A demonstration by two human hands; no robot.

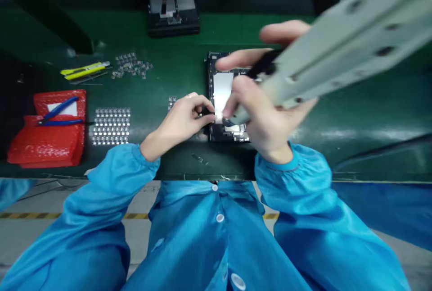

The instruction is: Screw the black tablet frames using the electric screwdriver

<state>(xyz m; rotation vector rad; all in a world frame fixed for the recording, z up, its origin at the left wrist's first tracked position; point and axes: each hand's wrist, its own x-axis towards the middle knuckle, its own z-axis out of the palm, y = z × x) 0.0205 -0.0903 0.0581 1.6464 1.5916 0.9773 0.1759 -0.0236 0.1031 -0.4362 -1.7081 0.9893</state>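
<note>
One flat electronic device [221, 90], internals exposed, is set near the front edge of the desk [364, 111]; its left edge is met by the left hand [184, 117], thumb and index almost touching, anything pinched can't be told. Pale grey long-bodied tool [337, 54] is gripped in the right hand [270, 124], fingers curled around, nose over the device.

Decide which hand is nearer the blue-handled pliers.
Left. The left hand is to the right of the pliers; the right hand is farther right, partly over the black device.
</note>
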